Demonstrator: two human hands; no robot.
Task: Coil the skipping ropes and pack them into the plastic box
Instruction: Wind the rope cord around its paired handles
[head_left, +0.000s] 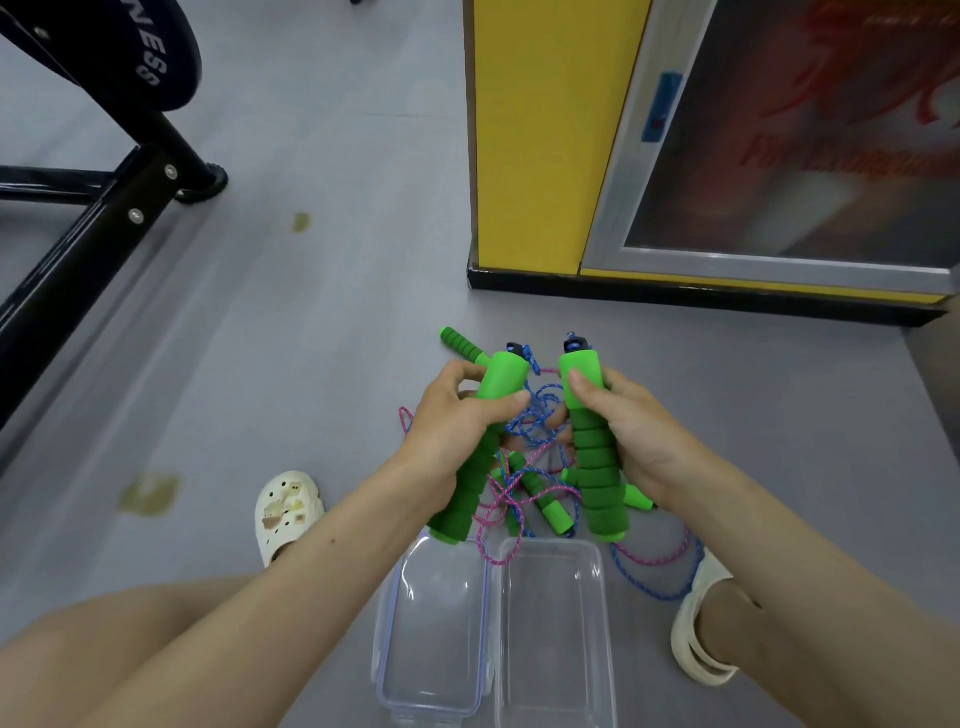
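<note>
Open grey floor (322, 322) stretches ahead and to the left, bounded on the left by a black metal frame (78, 260) and ahead on the right by the dark skirting of a yellow pillar (524, 156). The left hand (457, 415) is wrapped round a green foam handle (501, 384) and the right hand (634, 421) round a second handle (597, 467), both handles upright and close together. Beneath them, blue and pink skipping ropes (535, 415) lie tangled on the floor, just beyond the clear plastic box (550, 545) between the feet.
</note>
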